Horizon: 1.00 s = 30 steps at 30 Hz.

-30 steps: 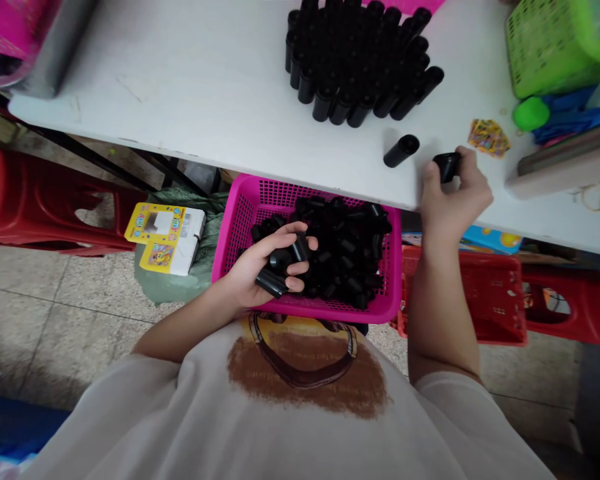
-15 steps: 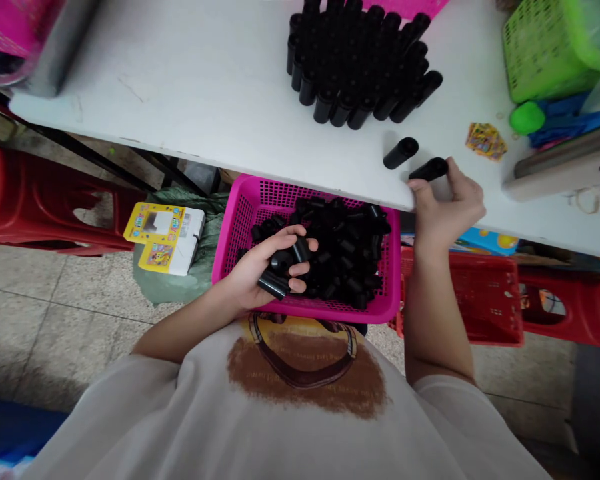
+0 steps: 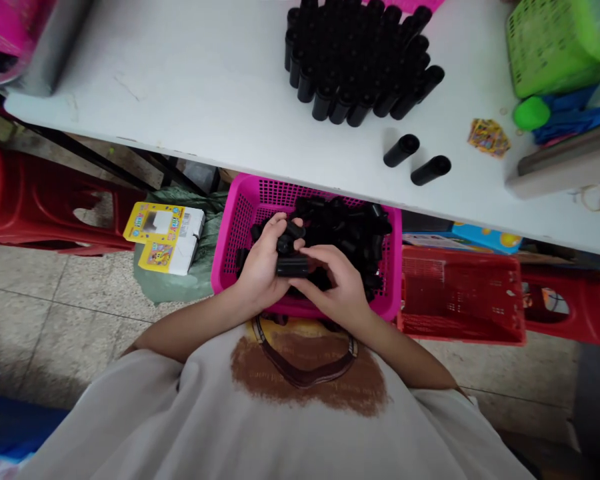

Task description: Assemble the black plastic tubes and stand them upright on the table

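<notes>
My left hand (image 3: 264,265) is closed around several short black cylinders (image 3: 291,235) above a pink basket (image 3: 221,257). Thumb and fingers of my right hand (image 3: 337,283) pinch one black cylinder (image 3: 293,267) lying across the left palm, so both hands touch it. More loose black cylinders (image 3: 345,223) fill the basket below, partly hidden by my hands. On the white table two black cylinders, a left one (image 3: 401,151) and a right one (image 3: 431,171), stand upright near the front edge. Behind them a dense cluster of upright black cylinders (image 3: 355,67) is packed together.
The white table (image 3: 180,87) overhangs the basket's far side. Small printed cards (image 3: 489,137), a green basket (image 3: 555,50) and a beige device (image 3: 565,167) are on its right. A red crate (image 3: 460,293) sits low at right, a yellow-white carton (image 3: 166,237) at left.
My right hand has let go of the right-hand cylinder, which now stands on the table. It has come back to the left hand and grips a cylinder there.
</notes>
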Each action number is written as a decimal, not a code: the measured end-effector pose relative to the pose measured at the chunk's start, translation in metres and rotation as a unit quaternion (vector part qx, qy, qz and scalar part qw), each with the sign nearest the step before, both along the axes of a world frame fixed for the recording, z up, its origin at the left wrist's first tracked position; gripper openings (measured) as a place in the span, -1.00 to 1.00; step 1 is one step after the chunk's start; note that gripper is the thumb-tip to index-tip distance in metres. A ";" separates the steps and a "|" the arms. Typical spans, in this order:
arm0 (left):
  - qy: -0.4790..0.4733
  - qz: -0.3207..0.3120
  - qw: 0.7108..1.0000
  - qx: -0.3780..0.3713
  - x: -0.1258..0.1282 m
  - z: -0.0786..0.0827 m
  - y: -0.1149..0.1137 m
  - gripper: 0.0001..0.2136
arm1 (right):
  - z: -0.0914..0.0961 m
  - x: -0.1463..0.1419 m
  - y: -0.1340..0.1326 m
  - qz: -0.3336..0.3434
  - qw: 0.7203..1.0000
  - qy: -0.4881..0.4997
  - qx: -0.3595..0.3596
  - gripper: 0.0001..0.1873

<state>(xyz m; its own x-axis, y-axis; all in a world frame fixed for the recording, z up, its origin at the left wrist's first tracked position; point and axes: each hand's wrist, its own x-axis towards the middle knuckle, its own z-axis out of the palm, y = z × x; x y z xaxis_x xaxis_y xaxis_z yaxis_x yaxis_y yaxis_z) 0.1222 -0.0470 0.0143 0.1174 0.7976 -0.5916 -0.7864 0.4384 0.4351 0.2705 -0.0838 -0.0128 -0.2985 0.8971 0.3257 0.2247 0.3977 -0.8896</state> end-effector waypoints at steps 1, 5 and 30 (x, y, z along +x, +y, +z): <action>0.011 -0.005 1.000 0.004 0.001 0.001 -0.001 -0.84 | -0.001 -0.003 -0.002 0.005 0.999 0.036 -0.004 -0.60; 0.062 0.000 0.997 0.051 0.000 0.009 -0.008 -0.83 | 0.013 0.006 -0.002 0.061 0.985 0.156 -0.037 -0.67; 0.516 -0.077 0.589 0.617 -0.029 -0.025 -0.012 -0.80 | 0.032 0.014 -0.002 0.048 0.991 -0.119 0.040 -0.74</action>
